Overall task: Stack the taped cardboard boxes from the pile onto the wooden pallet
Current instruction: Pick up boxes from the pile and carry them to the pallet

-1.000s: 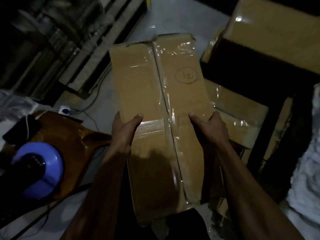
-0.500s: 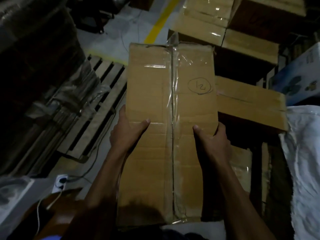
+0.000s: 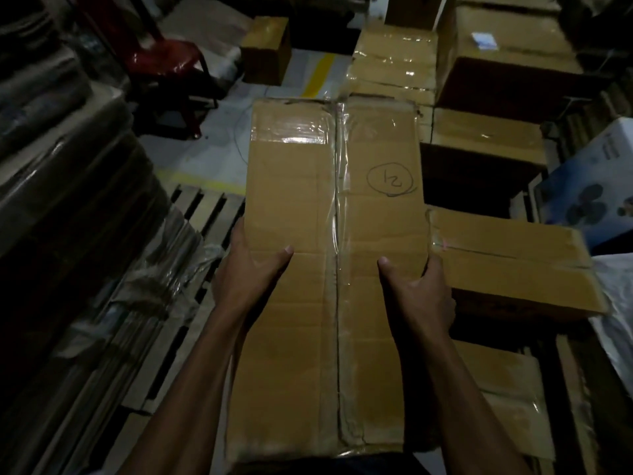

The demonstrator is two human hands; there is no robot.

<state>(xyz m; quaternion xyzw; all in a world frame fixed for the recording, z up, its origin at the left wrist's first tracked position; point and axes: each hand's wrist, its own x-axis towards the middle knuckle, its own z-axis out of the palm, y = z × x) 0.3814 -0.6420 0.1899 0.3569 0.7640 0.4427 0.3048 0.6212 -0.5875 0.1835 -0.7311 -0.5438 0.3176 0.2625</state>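
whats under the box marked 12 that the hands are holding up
Left of the box marked 12, wooden pallet slats run under its edge; on its right, another taped box. Whatever lies directly beneath is hidden. Left hand and right hand grip its sides.

The held cardboard box (image 3: 301, 269) is showing plain tan-brown, with clear glossy tape (image 3: 337, 234) running down its seam and a circled "12" (image 3: 390, 180) in black ink. The wooden pallet (image 3: 205, 207) is showing pale slats alternating with dark gaps. A yellow floor stripe (image 3: 318, 75) is crossing the grey-white floor. The chair (image 3: 164, 56) is gleaming red. A white-and-blue printed carton (image 3: 596, 186) is sitting at right.
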